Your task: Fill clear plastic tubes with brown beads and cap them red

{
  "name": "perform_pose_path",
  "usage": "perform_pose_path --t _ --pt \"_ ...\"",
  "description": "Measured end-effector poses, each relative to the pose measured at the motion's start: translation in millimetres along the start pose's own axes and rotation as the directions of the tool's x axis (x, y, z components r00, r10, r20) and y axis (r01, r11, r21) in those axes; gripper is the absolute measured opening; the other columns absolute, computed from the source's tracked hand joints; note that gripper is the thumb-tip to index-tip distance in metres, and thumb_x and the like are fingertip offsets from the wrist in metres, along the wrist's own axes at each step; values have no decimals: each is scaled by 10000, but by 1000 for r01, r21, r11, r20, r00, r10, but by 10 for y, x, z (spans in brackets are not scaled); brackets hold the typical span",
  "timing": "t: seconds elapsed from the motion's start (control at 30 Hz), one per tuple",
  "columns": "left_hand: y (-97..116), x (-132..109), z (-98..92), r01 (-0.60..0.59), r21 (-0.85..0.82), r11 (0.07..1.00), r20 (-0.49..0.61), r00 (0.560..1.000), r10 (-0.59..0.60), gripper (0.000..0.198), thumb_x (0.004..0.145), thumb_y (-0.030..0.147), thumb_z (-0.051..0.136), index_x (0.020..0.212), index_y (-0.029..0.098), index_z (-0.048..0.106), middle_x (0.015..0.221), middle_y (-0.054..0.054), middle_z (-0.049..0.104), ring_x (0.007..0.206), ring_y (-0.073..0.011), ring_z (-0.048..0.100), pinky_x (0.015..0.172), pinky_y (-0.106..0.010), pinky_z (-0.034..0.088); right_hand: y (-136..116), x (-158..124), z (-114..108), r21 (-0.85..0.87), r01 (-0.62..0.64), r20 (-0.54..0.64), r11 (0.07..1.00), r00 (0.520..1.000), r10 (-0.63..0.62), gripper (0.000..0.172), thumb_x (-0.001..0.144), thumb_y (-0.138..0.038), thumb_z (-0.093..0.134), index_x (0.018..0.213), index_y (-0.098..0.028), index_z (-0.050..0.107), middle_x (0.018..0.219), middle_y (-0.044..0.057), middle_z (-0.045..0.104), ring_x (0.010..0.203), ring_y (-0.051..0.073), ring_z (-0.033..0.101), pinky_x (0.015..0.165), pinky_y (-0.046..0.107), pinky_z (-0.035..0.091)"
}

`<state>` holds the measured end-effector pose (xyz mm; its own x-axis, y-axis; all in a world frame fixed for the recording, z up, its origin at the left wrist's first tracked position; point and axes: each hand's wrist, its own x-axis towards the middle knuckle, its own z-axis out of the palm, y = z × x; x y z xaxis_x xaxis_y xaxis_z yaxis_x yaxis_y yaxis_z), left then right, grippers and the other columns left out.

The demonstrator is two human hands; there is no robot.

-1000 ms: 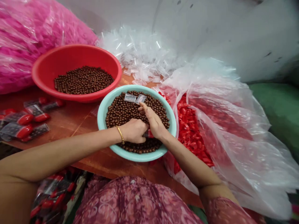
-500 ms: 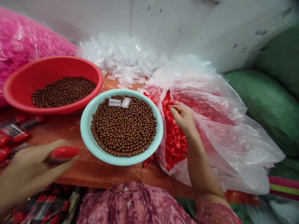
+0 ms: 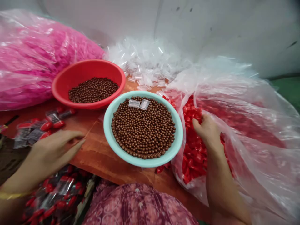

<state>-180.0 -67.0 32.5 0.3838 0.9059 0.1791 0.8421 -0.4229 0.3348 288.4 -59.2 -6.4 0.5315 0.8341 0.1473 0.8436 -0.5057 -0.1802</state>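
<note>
My left hand (image 3: 52,151) hovers low over the wooden table (image 3: 98,150) near its front left edge, fingers stretched out and empty, slightly blurred. Just beyond it lie filled packets with red caps (image 3: 44,126). My right hand (image 3: 207,129) reaches into the clear plastic bag (image 3: 246,125) of red caps (image 3: 194,153), fingers curled down among them; what they hold is hidden. Between my hands sits a teal bowl (image 3: 107,125) of brown balls (image 3: 143,129), with two small clear sachets (image 3: 138,103) lying on top.
A red bowl (image 3: 86,70) holding more brown balls stands at the back left. Behind it lies a big pink bag (image 3: 35,65), and a heap of empty clear sachets (image 3: 145,62) by the wall. More filled packets (image 3: 53,193) pile below the table edge, by my lap.
My left hand has let go of the red-capped packet it carried and now hovers empty over the table. My right hand has dug deeper into the red caps.
</note>
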Motion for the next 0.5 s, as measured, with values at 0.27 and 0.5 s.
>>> perform_pose_path --t 0.27,0.5 --pt "946 1502 569 202 -132 970 427 895 -128 505 882 455 297 673 126 617 700 -120 679 619 -194 632 600 -275 477 -600 -509 25 667 250 -79 702 960 -267 342 840 -424 414 1001 -182 595 757 28 618 654 170 548 621 302 439" --pt "857 1918 1041 679 -446 583 548 722 -423 467 850 548 372 732 131 546 606 -76 639 435 -125 547 495 -247 459 -686 -522 131 659 295 25 692 911 -412 341 866 -426 416 993 -176 610 654 -10 568 585 144 513 555 261 398"
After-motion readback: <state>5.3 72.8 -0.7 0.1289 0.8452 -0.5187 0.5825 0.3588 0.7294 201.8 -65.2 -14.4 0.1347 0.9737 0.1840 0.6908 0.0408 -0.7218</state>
